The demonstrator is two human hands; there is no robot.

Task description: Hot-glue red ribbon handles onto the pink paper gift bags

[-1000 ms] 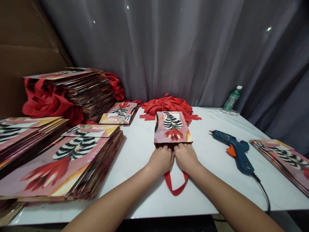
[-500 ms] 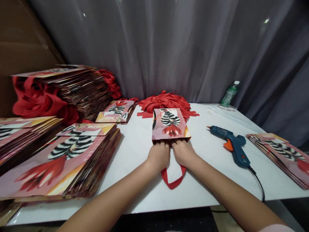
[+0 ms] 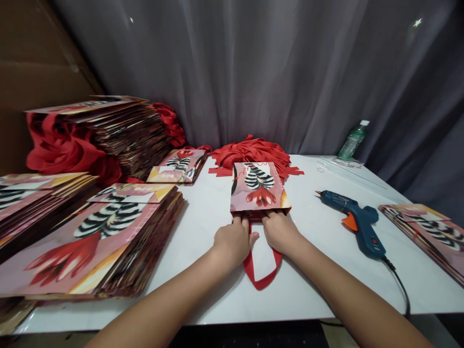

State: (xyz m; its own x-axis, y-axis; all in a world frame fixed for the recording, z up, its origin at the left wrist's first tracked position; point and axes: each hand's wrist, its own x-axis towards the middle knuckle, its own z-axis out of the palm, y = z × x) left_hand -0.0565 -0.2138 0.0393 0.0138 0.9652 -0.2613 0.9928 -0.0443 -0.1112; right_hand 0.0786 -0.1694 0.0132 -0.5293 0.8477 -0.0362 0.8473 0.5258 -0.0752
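A small printed paper bag [image 3: 258,187] lies flat in the middle of the white table [image 3: 319,285], its opening toward me. A red ribbon handle [image 3: 261,270] loops out of the opening onto the table. My left hand [image 3: 234,240] and my right hand [image 3: 280,230] sit side by side at the bag's near edge. Their fingertips are tucked into the opening and pressing there. Both hands are curled, and the ribbon runs under them.
A blue glue gun [image 3: 355,223] with an orange trigger lies right of the bag, its cord trailing off the near edge. Red ribbon strips [image 3: 253,152] are heaped behind the bag. Tall stacks of flat bags [image 3: 108,227] fill the left side; a lower stack [image 3: 427,232] lies far right. A green bottle [image 3: 352,141] stands at the back.
My hands have stayed at the bag's opening, with the fingers shifting slightly; my left hand has drawn back a little. The camera view has drifted slightly.
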